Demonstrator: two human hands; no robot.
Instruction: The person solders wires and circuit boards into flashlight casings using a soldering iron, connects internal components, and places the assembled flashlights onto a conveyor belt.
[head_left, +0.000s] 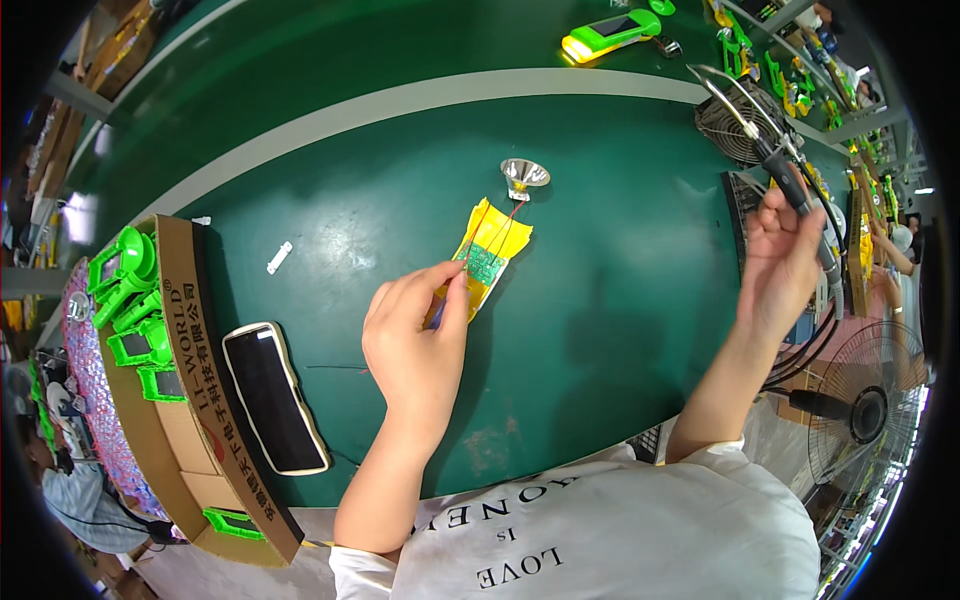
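Observation:
My left hand (415, 325) is closed in a pinch at the left edge of a small green circuit board (484, 265), seemingly on a thin red wire. The board lies on a yellow-wrapped pack (505, 230), partly hidden by my fingers. Thin wires run from there up to a silver reflector lamp (526, 175) lying just beyond it. At the right, my right hand (785, 245) is closed round the black handle of a soldering iron (790, 188), raised with its metal end pointing away and left. A black fan-like unit (735, 130) stands behind the iron.
On the green table (600, 360) lie a phone (275, 400) and a small white part (280, 257). A cardboard box (190, 440) holds several green housings at the left. A lit green lamp (610, 37) sits far back. A standing fan (865, 412) is at the right.

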